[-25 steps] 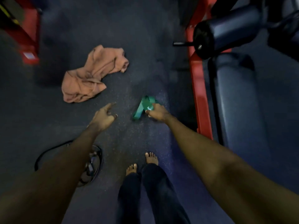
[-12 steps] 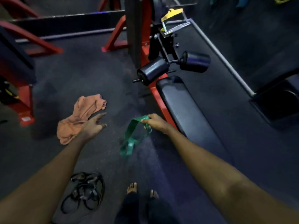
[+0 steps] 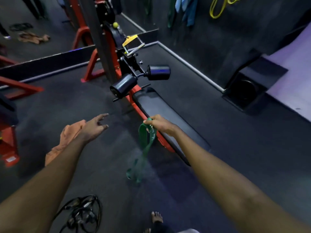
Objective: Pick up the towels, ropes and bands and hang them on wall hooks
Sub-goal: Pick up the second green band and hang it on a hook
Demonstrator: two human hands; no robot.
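My right hand (image 3: 159,123) is closed on the top of a green resistance band (image 3: 146,145), which hangs down in a long loop above the dark floor. My left hand (image 3: 94,127) is held out over the floor with fingers spread and nothing in it. Partly hidden behind my left forearm, an orange towel (image 3: 67,137) lies crumpled on the floor. A black rope with handles (image 3: 80,214) is coiled on the floor at the bottom left. On the far wall hang a yellow band (image 3: 218,7), a blue towel (image 3: 188,12) and a dark green band (image 3: 170,15).
A red-framed bench machine (image 3: 161,115) with black roller pads (image 3: 124,85) stands just ahead of my right hand. A black speaker box (image 3: 247,91) sits at the right by a raised purple platform (image 3: 292,68). A mirror (image 3: 33,31) at the back left reflects the floor items.
My right hand has lifted the green band off the floor, and it now dangles full length. The view has risen and tilted up, revealing the wall with hanging bands.
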